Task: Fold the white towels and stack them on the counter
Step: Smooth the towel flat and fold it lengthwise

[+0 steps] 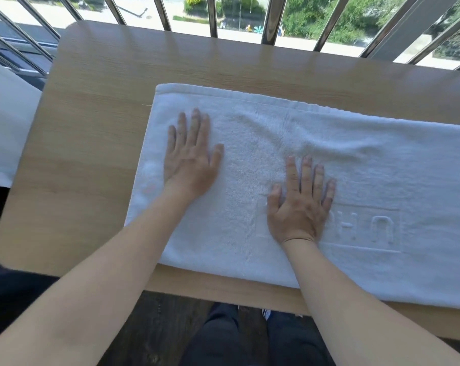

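The white towel [316, 165] lies flat along the wooden counter [91, 107], its left end in view and its right end running past the frame edge; a raised woven panel with lettering shows near the right hand. The left hand [190, 159] presses palm-down near the towel's left end, fingers straight and spread, grasping nothing. The right hand [299, 207] lies flat on the towel's middle, fingers extended, likewise released; metal window bars [272, 19] stand beyond the counter's far edge

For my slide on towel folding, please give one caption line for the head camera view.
The left hand and the right hand press flat on a white towel spread over the wooden counter.
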{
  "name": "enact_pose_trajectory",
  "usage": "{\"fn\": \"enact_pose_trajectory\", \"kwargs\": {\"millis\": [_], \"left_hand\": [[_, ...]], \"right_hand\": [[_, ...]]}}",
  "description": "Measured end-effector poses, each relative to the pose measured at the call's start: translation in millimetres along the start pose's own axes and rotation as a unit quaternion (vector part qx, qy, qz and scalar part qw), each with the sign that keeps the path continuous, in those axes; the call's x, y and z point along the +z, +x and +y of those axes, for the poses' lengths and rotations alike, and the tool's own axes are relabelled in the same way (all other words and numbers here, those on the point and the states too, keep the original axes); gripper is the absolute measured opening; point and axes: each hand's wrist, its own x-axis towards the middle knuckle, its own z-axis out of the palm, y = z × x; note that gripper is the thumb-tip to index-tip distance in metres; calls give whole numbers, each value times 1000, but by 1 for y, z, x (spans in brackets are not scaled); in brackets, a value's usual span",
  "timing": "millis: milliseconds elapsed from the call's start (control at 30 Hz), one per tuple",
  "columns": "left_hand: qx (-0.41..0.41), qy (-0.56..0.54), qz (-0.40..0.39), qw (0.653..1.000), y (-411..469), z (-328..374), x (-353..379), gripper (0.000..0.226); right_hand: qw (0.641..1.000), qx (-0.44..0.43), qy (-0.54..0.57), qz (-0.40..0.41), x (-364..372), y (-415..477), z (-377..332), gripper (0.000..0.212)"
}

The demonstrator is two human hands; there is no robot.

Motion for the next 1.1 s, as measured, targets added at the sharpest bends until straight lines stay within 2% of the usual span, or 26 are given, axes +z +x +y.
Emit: {"fn": "enact_pose_trajectory", "kwargs": {"millis": [100,200,400,567,900,967,1100], "left_hand": [[84,8,-20,996,-78,21,21,73],[131,49,-26,990,-132,7,30,71],[29,69,-33,997,-137,-58,12,72],[43,67,-35,996,-120,-38,11,70],[252,23,-45,966,8,51,7,53],[312,49,-54,947,35,62,7,53],[457,69,-86,883,80,80,5,51]], "right_hand": [[1000,-1,5,-4,-1,-1,0,61],[1000,4,8,-6,-1,0,0,60],[1000,3,15,-9,-2,-1,0,58],[1000,5,12,-13,-3,-1,0,59],[1000,7,10,-11,-9,-1,-4,61],[1000,7,9,-11,-10,1,-5,62],[1000,8,-8,-23,-8,1,-5,64]]}}
